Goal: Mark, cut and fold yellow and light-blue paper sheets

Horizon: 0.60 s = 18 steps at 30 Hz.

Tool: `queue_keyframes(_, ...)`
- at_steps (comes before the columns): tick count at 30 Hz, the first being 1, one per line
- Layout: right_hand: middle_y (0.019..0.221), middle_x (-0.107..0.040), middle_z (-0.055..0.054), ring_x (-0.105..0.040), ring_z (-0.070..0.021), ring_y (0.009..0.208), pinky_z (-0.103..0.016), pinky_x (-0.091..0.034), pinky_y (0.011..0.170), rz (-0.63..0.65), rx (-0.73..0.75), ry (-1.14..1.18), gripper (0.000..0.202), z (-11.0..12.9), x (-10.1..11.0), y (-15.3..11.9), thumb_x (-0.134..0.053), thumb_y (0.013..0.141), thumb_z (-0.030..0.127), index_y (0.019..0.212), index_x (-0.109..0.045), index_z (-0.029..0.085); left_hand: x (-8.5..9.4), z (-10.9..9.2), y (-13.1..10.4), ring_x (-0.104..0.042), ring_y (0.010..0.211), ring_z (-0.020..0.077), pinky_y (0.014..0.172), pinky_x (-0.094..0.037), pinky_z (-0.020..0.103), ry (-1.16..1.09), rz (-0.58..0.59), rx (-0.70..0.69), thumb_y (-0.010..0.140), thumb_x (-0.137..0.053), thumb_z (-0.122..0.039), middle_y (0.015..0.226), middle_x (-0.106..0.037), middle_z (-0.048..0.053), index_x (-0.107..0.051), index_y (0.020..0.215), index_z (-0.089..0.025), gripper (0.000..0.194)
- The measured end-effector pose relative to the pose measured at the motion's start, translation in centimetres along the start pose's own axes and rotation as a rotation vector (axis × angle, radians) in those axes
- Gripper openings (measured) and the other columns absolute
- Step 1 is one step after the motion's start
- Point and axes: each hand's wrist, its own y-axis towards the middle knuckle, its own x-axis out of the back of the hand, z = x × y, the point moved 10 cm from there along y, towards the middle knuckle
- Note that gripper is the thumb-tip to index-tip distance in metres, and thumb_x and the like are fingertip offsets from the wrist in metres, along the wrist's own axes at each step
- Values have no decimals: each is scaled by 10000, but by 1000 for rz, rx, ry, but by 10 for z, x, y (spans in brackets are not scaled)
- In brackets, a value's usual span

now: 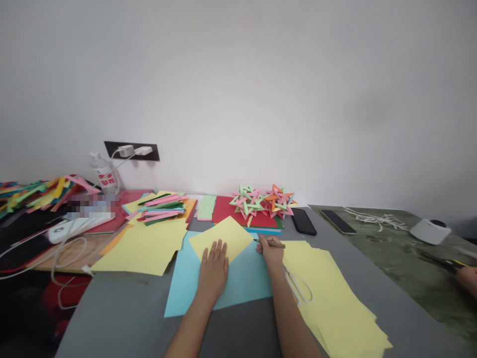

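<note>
Where the lower right of the frame is filled by a fanned pile of yellow sheets (343, 298), white-handled scissors (292, 281) are seen at the pile's left edge, partly hidden by the right forearm. Across the lower centre, a light blue sheet (179, 293) is spread on the grey table (108, 303). Upon it, at the centre of the frame, a single yellow sheet (227, 231) is laid with one corner turned upward. This sheet is covered at its lower part by the left hand (214, 266), which is laid flat with the fingers slightly spread. By the closed fingers of the right hand (271, 251), a slim brown tool (278, 244) is held, its dark tip pointed at the sheet's right corner; whether the paper is touched cannot be told. At the right edge, a dark tool (439, 259) is held by another person's hand (467, 278). Left of centre, more yellow paper (145, 248) is topped by coloured strips (164, 208). Beyond the hands, two folded-paper stars (248, 201) are set on red paper (223, 211), with a black phone (303, 222) just to their right. Farthest back, two white chargers (143, 150) are plugged into a dark socket strip (155, 153).
</note>
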Motion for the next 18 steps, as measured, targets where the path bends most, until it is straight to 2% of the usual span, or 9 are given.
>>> queue_keyframes(8, 412, -593, 11, -553, -145, 333, -226, -428, 350, -76, 27, 47, 339, 12, 9, -6, -635, 601, 468, 541, -429, 205, -1, 0, 0, -230, 1279, 200, 1021, -231, 429, 1, -8, -7, 843, -251, -239, 1397, -288, 31, -343, 1294, -183, 464)
queue_keyframes(10, 418, -593, 14, -532, -132, 313, -221, -406, 330, -44, 41, 81, 345, 18, 8, -7, -623, 613, 477, 540, -420, 208, -1, 0, 0, -227, 1281, 203, 1022, -229, 429, 0, -11, -8, 842, -257, -243, 1396, -291, 30, -349, 1291, -185, 462)
queue_keyframes(13, 416, -593, 8, -528, -129, 315, -214, -374, 310, 177, 24, 48, 356, 24, -14, -16, -616, 619, 487, 527, -413, 209, -1, 0, 0, -220, 1282, 206, 1023, -222, 435, 2, 0, -5, 840, -241, -223, 1398, -286, 33, -340, 1296, -175, 469)
queue_keyframes(18, 448, -612, 6, -545, -127, 344, -198, -346, 314, 545, -10, -73, 318, 26, -57, -53, -587, 662, 471, 570, -441, 204, -3, 0, -1, -204, 1287, 199, 1030, -210, 418, 6, 20, 6, 807, -244, -152, 1403, -270, 46, -322, 1302, -132, 502)
